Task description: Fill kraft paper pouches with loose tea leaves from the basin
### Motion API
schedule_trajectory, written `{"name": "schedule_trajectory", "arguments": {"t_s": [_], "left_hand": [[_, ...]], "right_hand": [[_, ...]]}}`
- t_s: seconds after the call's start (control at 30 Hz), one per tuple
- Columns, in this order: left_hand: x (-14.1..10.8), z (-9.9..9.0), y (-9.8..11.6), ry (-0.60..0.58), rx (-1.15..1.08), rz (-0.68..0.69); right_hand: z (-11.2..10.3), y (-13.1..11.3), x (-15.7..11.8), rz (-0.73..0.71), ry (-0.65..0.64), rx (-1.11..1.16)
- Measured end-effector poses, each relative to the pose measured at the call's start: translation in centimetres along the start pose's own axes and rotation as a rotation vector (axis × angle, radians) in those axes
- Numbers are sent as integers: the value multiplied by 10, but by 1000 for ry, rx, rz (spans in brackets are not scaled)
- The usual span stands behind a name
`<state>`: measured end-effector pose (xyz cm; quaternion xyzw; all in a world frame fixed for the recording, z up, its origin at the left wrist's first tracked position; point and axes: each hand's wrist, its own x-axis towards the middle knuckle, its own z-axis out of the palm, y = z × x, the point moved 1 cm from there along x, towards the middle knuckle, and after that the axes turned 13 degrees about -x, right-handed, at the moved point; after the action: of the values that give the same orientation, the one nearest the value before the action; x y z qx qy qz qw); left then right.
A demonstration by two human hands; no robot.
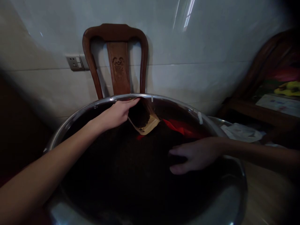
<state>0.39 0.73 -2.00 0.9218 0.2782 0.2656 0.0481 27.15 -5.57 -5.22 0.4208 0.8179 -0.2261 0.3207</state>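
Observation:
A large round metal basin (67, 122) holds a dark mass whose details are lost in shadow. Near its far rim, my left hand (119, 113) grips the upper left edge of a tan-lined bag (152, 124), whose open mouth faces me with dark loose bits inside. My right hand (193, 156) is over the dark contents on the right side, thumb and fingers apart, with nothing visible between them. Behind it, a red sheet or bag (179, 127) lies against the basin's inner right wall.
A carved wooden chair (118, 67) stands behind the basin against the tiled wall (187, 50). White crumpled plastic (243, 132) lies to the right. Farther right, a wooden seat (255, 114) carries yellow and red items. A socket plate (75, 62) is on the wall.

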Motion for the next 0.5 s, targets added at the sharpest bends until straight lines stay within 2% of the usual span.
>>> {"name": "schedule_trajectory", "arguments": {"t_s": [0.2,0.33,0.5], "left_hand": [[0,-1,0,10,-1,2],[0,-1,0,8,4,-5],[-1,0,-1,15,-2,14]], "right_hand": [[1,-12,-1,8,-16,-22],[2,-12,5,-19,24,21],[2,-12,11,-50,8,20]]}}
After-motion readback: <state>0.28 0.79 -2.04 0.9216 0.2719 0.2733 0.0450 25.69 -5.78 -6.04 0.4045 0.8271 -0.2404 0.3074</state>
